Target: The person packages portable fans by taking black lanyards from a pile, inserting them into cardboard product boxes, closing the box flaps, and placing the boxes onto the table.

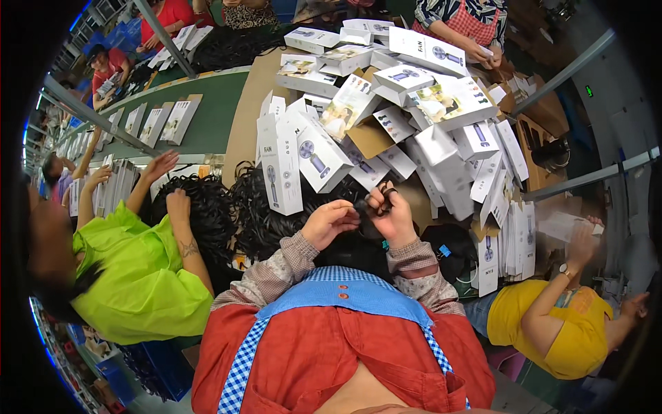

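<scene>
My right hand [392, 215] is closed on a looped black strap [386, 195], whose loops stick up between the fingers. Beside it my left hand [332, 224] is pinched, its fingertips close to a dark part of the strap; what lies between them is too small to make out. Both hands are held in front of my blue apron [348, 293]. A heap of black straps [258, 200] lies just past and left of my left hand. White fan boxes [323, 159] are piled high directly beyond my hands.
At left, a co-worker in a lime-green shirt [141, 276] reaches toward a green conveyor belt [217, 114] carrying boxes. A co-worker in yellow [552, 328] handles a flat carton at right. Flat cartons [518, 238] stand upright near there. Metal poles [165, 38] rise beside the belt.
</scene>
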Demonstrator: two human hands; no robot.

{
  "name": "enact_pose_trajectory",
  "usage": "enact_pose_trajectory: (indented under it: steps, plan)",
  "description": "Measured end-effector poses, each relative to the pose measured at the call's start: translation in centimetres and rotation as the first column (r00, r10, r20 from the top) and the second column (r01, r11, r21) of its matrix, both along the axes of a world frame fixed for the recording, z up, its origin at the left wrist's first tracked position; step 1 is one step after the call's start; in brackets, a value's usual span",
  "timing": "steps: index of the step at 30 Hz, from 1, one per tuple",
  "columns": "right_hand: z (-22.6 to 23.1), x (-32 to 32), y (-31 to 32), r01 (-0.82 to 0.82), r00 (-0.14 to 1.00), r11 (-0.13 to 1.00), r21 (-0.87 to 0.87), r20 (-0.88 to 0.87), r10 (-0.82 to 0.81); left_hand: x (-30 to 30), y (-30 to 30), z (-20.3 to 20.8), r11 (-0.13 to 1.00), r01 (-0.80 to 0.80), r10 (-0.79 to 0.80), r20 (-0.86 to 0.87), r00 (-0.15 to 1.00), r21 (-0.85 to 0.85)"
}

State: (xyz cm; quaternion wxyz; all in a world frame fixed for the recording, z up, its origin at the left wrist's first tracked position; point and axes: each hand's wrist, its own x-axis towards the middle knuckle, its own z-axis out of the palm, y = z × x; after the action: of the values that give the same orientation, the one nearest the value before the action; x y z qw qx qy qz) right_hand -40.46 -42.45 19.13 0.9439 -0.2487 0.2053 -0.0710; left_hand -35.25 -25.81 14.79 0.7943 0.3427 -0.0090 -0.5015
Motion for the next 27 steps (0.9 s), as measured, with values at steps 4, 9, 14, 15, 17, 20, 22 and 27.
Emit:
enact_pose_trajectory:
  steps: [4,9,14,15,17,20,22,27]
  plan:
    - [0.0,-1.3,-1.7,-0.241,0.97,0.963,-0.119,-0.026,0.24,0.7,0.9,-0.8,0.973,-0.124,0.088,0.185,0.979,0.195]
    - [1.5,-5.6,-5.5,-0.095,0.995,0.881,-0.463,-0.08,0.066,0.1,0.1,-1.7,0.901,-0.328,0.045,0.691,0.722,0.284]
    - [1.5,-9.1,-9.0,0.194,0.946,0.846,-0.497,-0.132,-0.295,0.4,-6.1,3.1,0.916,-0.3,-0.337,0.916,-0.217,0.266]
    - [1.0,-9.9,-9.6,0.211,0.945,0.846,-0.489,-0.12,-0.305,0.1,-7.7,3.3,0.897,-0.326,-0.405,0.847,-0.343,0.297]
    - [0.9,-10.8,-9.8,0.238,0.945,0.853,-0.464,-0.092,-0.314,0.4,-9.9,1.6,0.878,-0.363,-0.461,0.754,-0.468,0.312]
    - [0.9,-11.6,-9.1,0.278,0.929,0.841,-0.465,-0.093,-0.359,1.7,-13.1,-2.8,0.82,-0.544,-0.548,0.524,-0.652,0.18]
    - [0.8,-12.4,-9.0,0.302,0.918,0.836,-0.459,-0.095,-0.385,2.8,-14.0,-2.7,0.712,-0.532,-0.691,0.59,-0.416,0.458]
    - [1.3,-13.4,-8.6,0.35,0.909,0.806,-0.476,-0.034,-0.415,5.5,-12.7,-3.4,0.683,-0.456,-0.72,0.633,-0.285,0.57]
